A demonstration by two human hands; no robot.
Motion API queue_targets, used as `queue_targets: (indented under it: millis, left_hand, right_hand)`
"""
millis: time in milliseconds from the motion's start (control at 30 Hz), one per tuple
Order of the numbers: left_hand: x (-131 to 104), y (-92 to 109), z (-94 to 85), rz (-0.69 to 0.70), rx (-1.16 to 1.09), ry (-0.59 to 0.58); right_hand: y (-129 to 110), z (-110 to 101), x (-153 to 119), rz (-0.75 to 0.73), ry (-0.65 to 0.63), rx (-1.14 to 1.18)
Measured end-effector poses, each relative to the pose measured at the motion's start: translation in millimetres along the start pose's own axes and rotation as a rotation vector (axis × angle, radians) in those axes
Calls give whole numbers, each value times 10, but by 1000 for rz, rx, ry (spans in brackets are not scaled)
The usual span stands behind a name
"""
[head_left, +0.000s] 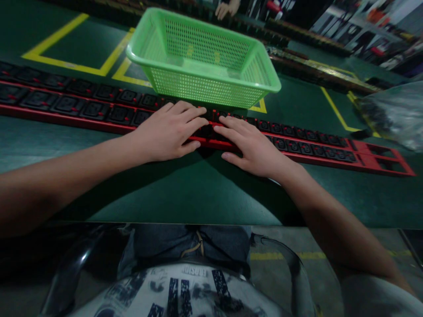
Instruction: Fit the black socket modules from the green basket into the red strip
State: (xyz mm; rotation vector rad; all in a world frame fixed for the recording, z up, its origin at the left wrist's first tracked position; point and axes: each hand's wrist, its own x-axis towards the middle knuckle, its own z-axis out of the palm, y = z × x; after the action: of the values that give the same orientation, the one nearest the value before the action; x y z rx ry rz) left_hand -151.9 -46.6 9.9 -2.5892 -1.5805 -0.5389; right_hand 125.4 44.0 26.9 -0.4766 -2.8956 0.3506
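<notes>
A long red metal strip (365,158) lies across the green bench, filled with two rows of black power sockets (95,110). Both my hands rest on its middle part. My left hand (172,130) lies over the sockets with fingers spread and pointing right. Close beside it, my right hand (249,143) has its fingers stretched out toward the left, on the strip. A narrow gap separates the fingertips of the two hands. Neither hand grips anything that I can see. The sockets under my palms are hidden. At the strip's right end are two rectangular openings.
Just behind the strip stands a green plastic basket (211,83). Yellow tape (66,65) marks the green bench (205,189). A clear plastic bag (396,114) lies at the right. Across the bench another person's hand (228,9) shows near more long dark strips (297,33).
</notes>
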Motion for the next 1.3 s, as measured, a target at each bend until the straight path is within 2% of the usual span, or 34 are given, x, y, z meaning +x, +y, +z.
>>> queue_targets:
  millis: [233,433,1300]
  left_hand:
    - [8,6,-27,-3,-8,-12]
    - [-8,21,-21,-9,-12,42]
    - [-19,33,-19,-20,-26,34]
  right_hand:
    - [-10,-5,5,13,-8,-3]
    - [-21,-12,6,16,-11,-8]
    - [-33,-17,12,23,-7,-6]
